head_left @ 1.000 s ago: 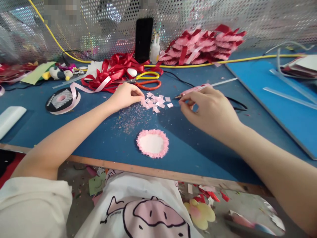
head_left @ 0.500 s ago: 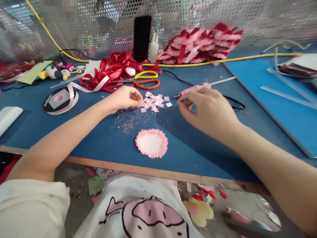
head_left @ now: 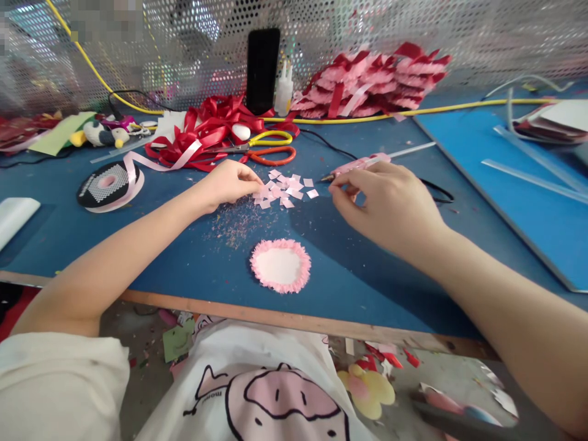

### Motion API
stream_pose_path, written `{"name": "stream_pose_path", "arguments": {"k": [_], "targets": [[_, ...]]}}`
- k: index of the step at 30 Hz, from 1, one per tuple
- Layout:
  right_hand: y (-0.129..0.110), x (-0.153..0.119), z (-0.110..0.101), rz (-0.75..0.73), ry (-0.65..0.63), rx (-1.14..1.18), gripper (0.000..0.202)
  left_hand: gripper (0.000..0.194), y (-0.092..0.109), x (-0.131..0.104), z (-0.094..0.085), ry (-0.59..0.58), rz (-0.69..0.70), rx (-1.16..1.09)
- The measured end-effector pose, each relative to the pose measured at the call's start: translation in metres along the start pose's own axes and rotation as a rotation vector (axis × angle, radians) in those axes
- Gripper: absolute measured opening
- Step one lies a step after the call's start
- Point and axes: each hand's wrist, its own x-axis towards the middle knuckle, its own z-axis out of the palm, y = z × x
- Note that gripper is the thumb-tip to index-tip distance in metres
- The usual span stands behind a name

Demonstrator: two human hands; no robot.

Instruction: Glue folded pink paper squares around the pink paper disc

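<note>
Small pink ribbon squares (head_left: 296, 193) lie in a loose pile on the blue tabletop. At the pile's left edge is my left hand (head_left: 233, 182), its thumb and fingers pinched together; whether a square is between them is hidden. My right hand (head_left: 383, 199) hovers right of the pile, thumb and forefinger closed in a pinch with nothing clearly visible in it. Just behind it lies a pink glue gun (head_left: 357, 164) with a clear glue stick (head_left: 413, 149) in its back end. Nearer to me rests a white oval (head_left: 277, 265) with a frilly pink border.
Scissors (head_left: 272, 155) and tangled red ribbon (head_left: 215, 125) lie behind the pile, a ribbon spool (head_left: 109, 184) to the left. A phone (head_left: 263, 70), a glue bottle (head_left: 284, 92) and stacked pink-and-red frills (head_left: 367, 82) line the mesh. A blue board (head_left: 519, 202) lies right.
My left hand's fingertips have shifted slightly up and left, and a pink square now shows below them at the pile's left edge. My right hand has hardly moved.
</note>
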Motion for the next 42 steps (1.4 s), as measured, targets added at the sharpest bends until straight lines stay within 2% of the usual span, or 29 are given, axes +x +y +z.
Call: {"name": "stream_pose_path", "arguments": {"k": [4,6,9,14,15,17,21,25,28,32,37,42], "targets": [[0.004,0.005,-0.012,0.131,-0.017,-0.137,0.049,0.004,0.002,-0.004,-0.001,0.0,-0.008,-0.047],[0.005,0.008,-0.018,0.258,-0.063,-0.233,0.049,0.006,0.004,-0.007,0.0,-0.013,0.001,-0.06],[0.005,0.011,-0.025,0.421,-0.17,-0.335,0.046,0.013,0.005,-0.01,0.0,-0.021,-0.004,-0.08],[0.019,0.013,-0.024,0.563,-0.428,-0.456,0.072,0.011,0.008,-0.015,-0.002,-0.027,-0.086,-0.149],[0.024,0.013,-0.021,0.553,-0.48,-0.449,0.074,0.01,0.009,-0.018,-0.002,-0.044,-0.097,-0.15],[0.033,0.014,-0.015,0.496,-0.531,-0.41,0.067,0.008,0.009,-0.025,0.001,-0.112,-0.091,-0.134],[0.044,0.016,-0.005,0.447,-0.492,-0.366,0.045,0.01,0.003,-0.036,0.013,-0.217,0.074,-0.05],[0.043,0.015,-0.003,0.496,-0.395,-0.319,0.045,0.005,-0.006,-0.038,0.022,-0.127,0.246,0.113],[0.039,0.014,-0.005,0.487,-0.253,-0.142,0.044,0.009,-0.009,-0.038,0.024,-0.098,0.303,0.161],[0.028,0.014,-0.007,0.314,-0.21,0.026,0.034,0.012,-0.008,-0.041,0.026,-0.074,0.311,0.163],[0.011,0.007,-0.004,0.033,-0.188,0.072,0.039,0.014,-0.009,-0.045,0.031,-0.012,0.355,0.17],[0.006,0.002,0.0,-0.046,-0.172,0.078,0.04,0.01,-0.015,-0.044,0.034,0.058,0.427,0.189]]}}
